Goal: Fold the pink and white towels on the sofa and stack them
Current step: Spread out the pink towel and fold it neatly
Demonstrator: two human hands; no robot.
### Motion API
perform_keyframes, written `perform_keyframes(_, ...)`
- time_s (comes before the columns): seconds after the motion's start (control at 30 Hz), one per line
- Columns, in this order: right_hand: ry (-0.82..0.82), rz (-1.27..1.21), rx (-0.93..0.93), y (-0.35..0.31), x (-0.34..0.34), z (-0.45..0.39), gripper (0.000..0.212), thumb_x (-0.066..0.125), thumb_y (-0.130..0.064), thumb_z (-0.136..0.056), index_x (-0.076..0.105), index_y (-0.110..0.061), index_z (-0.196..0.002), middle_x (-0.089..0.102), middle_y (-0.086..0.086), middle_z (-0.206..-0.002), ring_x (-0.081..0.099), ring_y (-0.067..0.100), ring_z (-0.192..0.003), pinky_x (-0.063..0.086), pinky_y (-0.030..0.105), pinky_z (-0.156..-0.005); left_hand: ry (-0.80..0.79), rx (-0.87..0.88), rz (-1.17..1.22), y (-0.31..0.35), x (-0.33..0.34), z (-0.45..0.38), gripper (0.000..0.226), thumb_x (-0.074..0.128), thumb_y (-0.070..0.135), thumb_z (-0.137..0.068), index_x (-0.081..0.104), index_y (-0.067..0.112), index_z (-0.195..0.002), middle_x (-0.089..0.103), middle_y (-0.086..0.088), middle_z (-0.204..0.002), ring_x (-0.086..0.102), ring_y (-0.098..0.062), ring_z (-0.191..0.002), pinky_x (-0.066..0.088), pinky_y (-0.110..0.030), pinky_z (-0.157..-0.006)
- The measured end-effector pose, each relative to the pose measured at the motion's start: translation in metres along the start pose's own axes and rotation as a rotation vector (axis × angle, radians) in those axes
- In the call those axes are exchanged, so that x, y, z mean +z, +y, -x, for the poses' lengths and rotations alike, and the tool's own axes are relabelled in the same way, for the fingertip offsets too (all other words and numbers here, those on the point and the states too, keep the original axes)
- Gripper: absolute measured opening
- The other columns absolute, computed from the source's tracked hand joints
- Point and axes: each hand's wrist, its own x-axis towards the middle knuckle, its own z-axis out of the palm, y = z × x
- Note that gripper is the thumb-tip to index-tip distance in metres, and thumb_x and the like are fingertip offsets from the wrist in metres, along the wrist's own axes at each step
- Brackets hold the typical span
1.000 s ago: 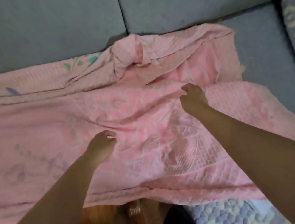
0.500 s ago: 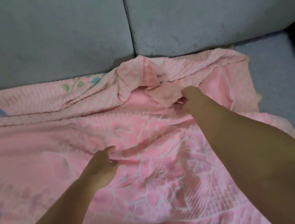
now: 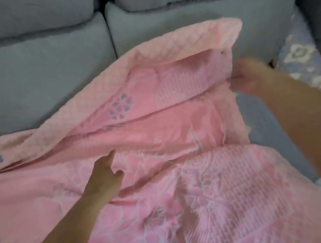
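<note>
Right hand (image 3: 248, 78) blurred at towel (image 3: 187, 181) edge

Beyond the right hand (image 3: 248, 78) bare grey sofa (image 3: 267, 124) seat lies open, hemmed on its far side by a patterned cushion (image 3: 302, 57). Ahead of the left hand (image 3: 103, 178), the pink towel (image 3: 187, 181) rises in a lifted fold before the backrest.

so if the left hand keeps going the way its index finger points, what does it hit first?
Probably the pink towel itself: the left hand points up and right, toward the raised fold that the right hand holds up. Beyond that lies the grey sofa back. Depth is unclear, so the finger may already be touching the cloth.
</note>
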Motion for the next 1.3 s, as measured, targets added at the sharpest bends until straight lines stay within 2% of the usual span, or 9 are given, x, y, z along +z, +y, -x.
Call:
perform_keyframes(0.1, 0.216, 0.517, 0.232, 0.115, -0.02, 0.021, 0.004, 0.053, -0.015, -0.095, 0.055, -0.016, -0.091, 0.054, 0.009, -0.099, 0.057, 0.032, -0.094, 0.047, 0.038, -0.083, -0.107, 0.013, -0.123, -0.006, 0.025, 0.011, 0.069, 0.056, 0.022, -0.095, 0.027, 0.028, -0.157, 0.032, -0.002, -0.157, 0.065, -0.023, -0.105, 0.054, -0.031, -0.088)
perform_keyframes(0.2, 0.344, 0.899, 0.127, 0.233, -0.061, 0.073, 0.036, 0.055, -0.009, -0.092, 0.055, -0.01, -0.128, 0.05, 0.016, -0.135, 0.046, 0.035, -0.126, 0.036, 0.038, -0.105, -0.212, -0.004, -0.174, -0.018, 0.054, 0.03, 0.067, 0.058, 0.014, -0.094, 0.033, 0.018, -0.155, 0.042, -0.01, -0.153, 0.058, -0.029, -0.124, 0.046, -0.037, -0.103)
perform_keyframes(0.37, 0.461, 1.12, -0.02, 0.346, -0.137, 0.18, 0.047, 0.064, 0.011, -0.068, 0.065, -0.001, -0.113, 0.054, 0.025, -0.124, 0.052, 0.048, -0.106, 0.044, 0.056, -0.092, -0.379, -0.122, -0.302, -0.03, 0.092, 0.06, 0.071, 0.06, 0.017, -0.093, 0.029, 0.017, -0.157, 0.04, -0.013, -0.156, 0.051, -0.027, -0.132, 0.041, -0.033, -0.107)
perform_keyframes(0.5, 0.375, 1.265, 0.21, 0.364, -0.184, 0.221, 0.057, 0.057, -0.007, -0.082, 0.05, -0.018, -0.138, 0.042, 0.013, -0.143, 0.044, 0.041, -0.119, 0.041, 0.05, -0.098, -0.442, -0.08, -0.432, -0.01, 0.112, 0.06, 0.07, 0.056, 0.026, -0.097, 0.025, 0.018, -0.158, 0.048, -0.018, -0.148, 0.058, -0.031, -0.122, 0.046, -0.035, -0.098)
perform_keyframes(0.67, 0.403, 1.074, 0.352, 0.379, -0.186, 0.209, 0.059, 0.056, -0.016, -0.081, 0.047, -0.024, -0.14, 0.041, 0.009, -0.143, 0.044, 0.037, -0.12, 0.039, 0.043, -0.105, -0.455, 0.069, -0.469, 0.044, 0.14, 0.048, 0.065, 0.053, 0.019, -0.099, 0.025, 0.021, -0.158, 0.071, -0.018, -0.108, 0.065, -0.013, -0.061, 0.051, -0.028, -0.063)
perform_keyframes(0.9, 0.65, 0.906, -0.08, 0.333, -0.154, 0.187, 0.037, 0.055, 0.0, -0.078, 0.062, -0.008, -0.114, 0.049, 0.018, -0.123, 0.049, 0.04, -0.108, 0.05, 0.048, -0.087, -0.24, 0.299, -0.461, 0.115, 0.166, 0.01, 0.067, 0.058, 0.021, -0.095, 0.029, 0.021, -0.156, 0.046, -0.018, -0.146, 0.05, -0.035, -0.129, 0.04, -0.041, -0.108)
perform_keyframes(1.03, 0.465, 0.878, -0.264, 0.291, -0.129, 0.124, 0.03, 0.056, -0.004, -0.083, 0.063, -0.013, -0.111, 0.053, 0.011, -0.117, 0.061, 0.037, -0.091, 0.053, 0.043, -0.083, -0.128, 0.227, -0.449, 0.151, 0.152, -0.046, 0.07, 0.057, 0.028, -0.094, 0.026, 0.018, -0.156, 0.05, -0.021, -0.135, 0.055, -0.039, -0.119, 0.047, -0.044, -0.101)
perform_keyframes(1.13, 0.2, 0.828, -0.311, 0.265, -0.099, 0.07, 0.04, 0.054, -0.01, -0.09, 0.056, -0.019, -0.128, 0.048, 0.006, -0.129, 0.06, 0.029, -0.106, 0.05, 0.039, -0.095, -0.091, 0.292, -0.555, 0.166, 0.142, -0.072, 0.072, 0.057, 0.023, -0.093, 0.024, 0.015, -0.157, 0.046, -0.021, -0.141, 0.049, -0.037, -0.129, 0.042, -0.044, -0.108)
perform_keyframes(1.3, 0.011, 0.709, -0.027, 0.264, -0.07, 0.003, 0.057, 0.057, -0.02, -0.092, 0.043, -0.022, -0.147, 0.033, 0.009, -0.144, 0.05, 0.03, -0.124, 0.055, 0.034, -0.087, -0.058, 0.399, -0.709, 0.174, 0.14, -0.109, 0.074, 0.06, 0.024, -0.092, 0.022, 0.022, -0.156, 0.032, -0.013, -0.153, 0.043, -0.036, -0.133, 0.041, -0.049, -0.107)
